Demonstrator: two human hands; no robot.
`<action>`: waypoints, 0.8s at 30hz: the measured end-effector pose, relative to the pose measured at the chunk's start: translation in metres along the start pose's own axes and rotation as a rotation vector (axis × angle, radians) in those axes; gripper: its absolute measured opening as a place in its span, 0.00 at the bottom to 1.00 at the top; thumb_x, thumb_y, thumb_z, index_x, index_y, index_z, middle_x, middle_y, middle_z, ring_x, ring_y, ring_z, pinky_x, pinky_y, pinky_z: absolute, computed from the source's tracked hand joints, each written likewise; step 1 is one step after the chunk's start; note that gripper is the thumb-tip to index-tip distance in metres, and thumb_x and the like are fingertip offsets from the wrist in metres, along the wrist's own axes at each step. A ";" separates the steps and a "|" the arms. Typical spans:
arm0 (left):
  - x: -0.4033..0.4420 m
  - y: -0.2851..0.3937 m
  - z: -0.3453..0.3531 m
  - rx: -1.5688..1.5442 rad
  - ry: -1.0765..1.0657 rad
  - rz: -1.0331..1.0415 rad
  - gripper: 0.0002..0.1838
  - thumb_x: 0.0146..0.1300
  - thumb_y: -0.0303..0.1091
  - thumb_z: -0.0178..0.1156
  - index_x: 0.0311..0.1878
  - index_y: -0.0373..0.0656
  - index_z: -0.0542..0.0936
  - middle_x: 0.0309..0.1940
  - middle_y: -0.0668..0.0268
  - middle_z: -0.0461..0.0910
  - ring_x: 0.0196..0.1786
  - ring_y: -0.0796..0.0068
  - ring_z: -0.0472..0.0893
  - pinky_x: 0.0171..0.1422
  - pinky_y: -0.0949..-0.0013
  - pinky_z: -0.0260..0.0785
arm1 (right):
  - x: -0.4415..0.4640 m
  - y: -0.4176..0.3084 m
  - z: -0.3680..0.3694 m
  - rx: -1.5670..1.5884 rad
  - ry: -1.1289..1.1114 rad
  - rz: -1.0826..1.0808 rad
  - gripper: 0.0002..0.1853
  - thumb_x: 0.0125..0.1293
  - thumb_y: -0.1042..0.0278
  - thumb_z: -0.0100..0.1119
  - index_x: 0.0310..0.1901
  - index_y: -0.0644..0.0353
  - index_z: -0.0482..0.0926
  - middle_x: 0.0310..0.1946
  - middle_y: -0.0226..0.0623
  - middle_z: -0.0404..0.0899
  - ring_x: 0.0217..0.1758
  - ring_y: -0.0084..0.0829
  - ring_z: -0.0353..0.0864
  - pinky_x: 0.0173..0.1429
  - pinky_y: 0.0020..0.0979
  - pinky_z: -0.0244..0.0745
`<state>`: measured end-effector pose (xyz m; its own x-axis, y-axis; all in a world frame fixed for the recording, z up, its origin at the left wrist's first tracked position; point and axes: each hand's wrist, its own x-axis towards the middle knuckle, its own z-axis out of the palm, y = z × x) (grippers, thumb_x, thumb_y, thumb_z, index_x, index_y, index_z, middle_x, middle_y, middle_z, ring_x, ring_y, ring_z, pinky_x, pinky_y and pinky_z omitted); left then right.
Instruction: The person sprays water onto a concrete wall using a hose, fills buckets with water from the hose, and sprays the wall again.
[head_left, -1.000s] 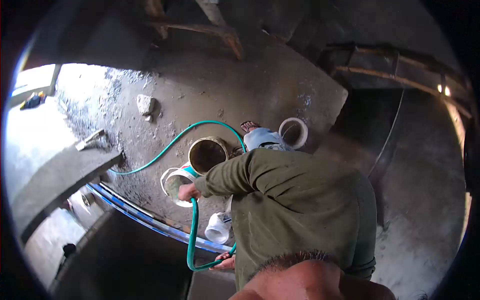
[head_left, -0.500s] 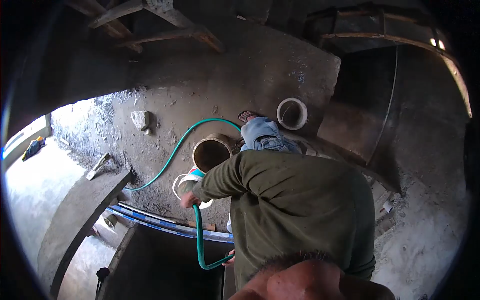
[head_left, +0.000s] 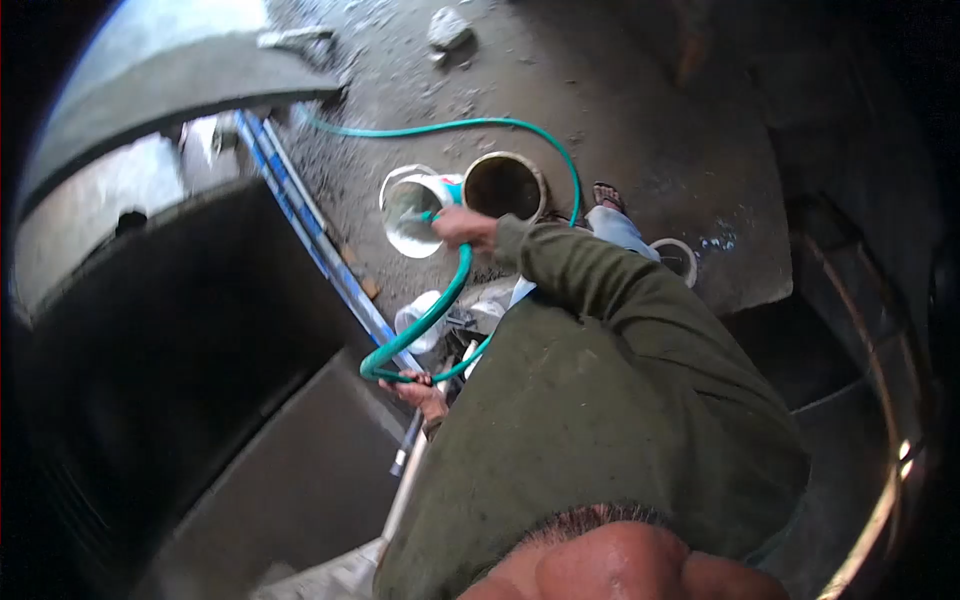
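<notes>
My right hand [head_left: 465,226], closed, grips the end of a green hose [head_left: 458,285] over a white bucket [head_left: 412,243]. Something pale, perhaps water, shows inside that bucket beside the hose tip. Lower down, my left hand [head_left: 422,396] has its fingers curled round a bend of the same hose. A larger, wide-mouthed tan container [head_left: 542,188] with a dark inside stands beside the white bucket, close to my right wrist. Between my hands, a smaller white container [head_left: 418,318] sits near dark, unclear items.
Blue-and-white bars [head_left: 305,225] run along the edge of a dark recess [head_left: 170,290] at left. A pale stone [head_left: 449,28] lies on the gritty floor. A sandalled foot [head_left: 608,196] and a white ring [head_left: 690,262] are at right. The hose's far stretch [head_left: 480,123] curves across the floor.
The view has turned and shifted, so the buckets appear higher. My left hand and its hose bend now show more fully. My right hand still holds the hose at the white bucket.
</notes>
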<state>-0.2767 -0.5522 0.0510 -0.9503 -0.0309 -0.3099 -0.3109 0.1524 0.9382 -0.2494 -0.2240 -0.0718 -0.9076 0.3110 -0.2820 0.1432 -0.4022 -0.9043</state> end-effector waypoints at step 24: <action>-0.034 -0.030 0.034 -0.171 0.195 0.142 0.11 0.66 0.44 0.40 0.34 0.48 0.65 0.15 0.73 0.60 0.14 0.84 0.58 0.15 0.80 0.52 | 0.005 -0.013 -0.040 -0.262 -0.174 -1.299 0.09 0.37 0.74 0.58 0.15 0.55 0.66 0.17 0.37 0.64 0.22 0.41 0.66 0.25 0.38 0.59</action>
<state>-0.2344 -0.5218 0.0276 -0.9648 -0.2134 -0.1536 -0.1573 0.0007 0.9875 -0.2401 -0.1824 -0.0741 -0.4780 0.2187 0.8507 -0.8037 0.2819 -0.5241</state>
